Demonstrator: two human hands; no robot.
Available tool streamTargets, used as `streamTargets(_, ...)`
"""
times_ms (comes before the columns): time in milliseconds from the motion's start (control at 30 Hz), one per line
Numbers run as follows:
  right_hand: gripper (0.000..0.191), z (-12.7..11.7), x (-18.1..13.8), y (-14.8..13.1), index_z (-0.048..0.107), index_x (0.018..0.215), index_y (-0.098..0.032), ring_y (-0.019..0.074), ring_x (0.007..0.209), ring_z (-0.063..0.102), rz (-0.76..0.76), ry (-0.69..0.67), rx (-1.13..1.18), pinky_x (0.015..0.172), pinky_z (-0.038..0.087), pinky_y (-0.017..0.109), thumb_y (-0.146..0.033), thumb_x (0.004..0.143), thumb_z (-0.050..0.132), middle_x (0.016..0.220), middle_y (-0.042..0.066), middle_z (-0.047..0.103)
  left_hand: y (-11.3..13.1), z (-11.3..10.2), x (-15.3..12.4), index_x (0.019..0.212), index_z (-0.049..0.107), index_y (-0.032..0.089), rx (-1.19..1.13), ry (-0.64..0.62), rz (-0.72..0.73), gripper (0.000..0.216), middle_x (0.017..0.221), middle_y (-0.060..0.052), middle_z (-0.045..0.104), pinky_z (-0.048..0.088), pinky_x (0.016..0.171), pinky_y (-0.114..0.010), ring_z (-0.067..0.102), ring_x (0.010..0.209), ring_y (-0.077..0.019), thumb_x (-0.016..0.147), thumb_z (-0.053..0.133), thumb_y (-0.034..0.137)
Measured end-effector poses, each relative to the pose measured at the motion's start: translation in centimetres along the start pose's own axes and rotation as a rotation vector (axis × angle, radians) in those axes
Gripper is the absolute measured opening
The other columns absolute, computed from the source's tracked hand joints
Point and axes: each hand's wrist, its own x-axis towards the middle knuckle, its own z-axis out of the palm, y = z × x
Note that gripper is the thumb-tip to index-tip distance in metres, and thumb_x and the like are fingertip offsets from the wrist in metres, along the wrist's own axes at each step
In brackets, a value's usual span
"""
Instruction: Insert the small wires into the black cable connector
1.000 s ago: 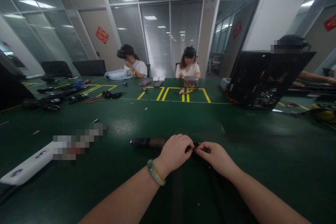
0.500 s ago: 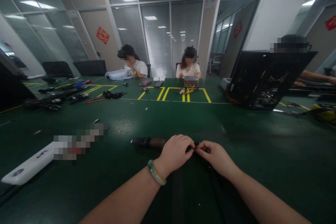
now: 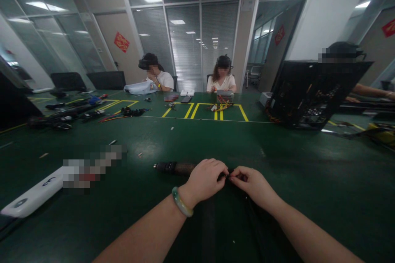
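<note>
A dark electric screwdriver (image 3: 182,168) lies on the green table, its metal-tipped end to the left and its rear covered by my fingers. My left hand (image 3: 207,178), with a jade-like bangle on the wrist, is curled round the rear part. Close against it, my right hand (image 3: 253,183) has thumb and forefinger pinched together at the tool's back end. What sits in that pinch is dark and too small to make out. A dark cord-like strip (image 3: 251,209) runs from below my right hand towards the near edge.
A white power strip (image 3: 33,195) lies at the left, partly blurred out. Wires and black parts (image 3: 129,111) are spread at the back left. A black computer case (image 3: 314,94) stands at the right. Two people sit opposite; another is behind the case.
Both hands stay almost in place, with only slight finger movement at the pinch. The screwdriver has not visibly moved.
</note>
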Motion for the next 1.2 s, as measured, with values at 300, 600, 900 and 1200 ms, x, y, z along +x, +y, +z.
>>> streamTargets(300, 0.013, -0.2, -0.3, -0.3, 0.069, 0.081, -0.022, 0.0141, 0.068, 0.058, 0.027, -0.028, 0.014, 0.059, 0.039, 0.022, -0.031, 0.086, 0.06, 0.075, -0.003, 0.067, -0.1, -0.5, -0.1, 0.092, 0.061, 0.021, -0.007, -0.032, 0.033, 0.014, 0.099, 0.001, 0.064, 0.041, 0.091, -0.034, 0.057, 0.097, -0.0186, 0.081, 0.065, 0.014)
streamTargets(600, 0.015, -0.2, -0.3, -0.2, 0.069, 0.08, -0.02, 0.0149, 0.069, 0.059, 0.043, -0.051, 0.05, 0.06, 0.04, 0.022, -0.032, 0.085, 0.061, 0.075, -0.001, 0.068, 0.0, -0.7, -0.2, 0.095, 0.06, 0.022, 0.006, -0.078, 0.049, 0.016, 0.096, 0.001, 0.064, 0.042, 0.089, -0.033, 0.059, 0.096, -0.0185, 0.081, 0.064, 0.015)
streamTargets(900, 0.017, 0.0, -0.2, 0.7, 0.068, 0.082, -0.021, 0.0156, 0.071, 0.061, 0.047, -0.059, 0.049, 0.061, 0.041, 0.023, -0.034, 0.086, 0.06, 0.077, -0.001, 0.069, 0.3, -1.3, -0.3, 0.1, 0.059, 0.021, 0.023, -0.075, 0.079, 0.019, 0.107, -0.002, 0.063, 0.04, 0.096, -0.037, 0.058, 0.102, -0.0213, 0.082, 0.065, 0.018)
streamTargets(1200, 0.016, -0.3, -0.5, 0.4, 0.069, 0.083, -0.02, 0.0166, 0.073, 0.063, 0.057, -0.044, 0.054, 0.062, 0.043, 0.023, -0.034, 0.085, 0.06, 0.079, -0.001, 0.07, 0.3, -1.1, -0.4, 0.102, 0.058, 0.022, 0.036, -0.051, 0.02, 0.022, 0.102, -0.001, 0.064, 0.043, 0.092, -0.036, 0.059, 0.097, -0.0207, 0.082, 0.066, 0.019)
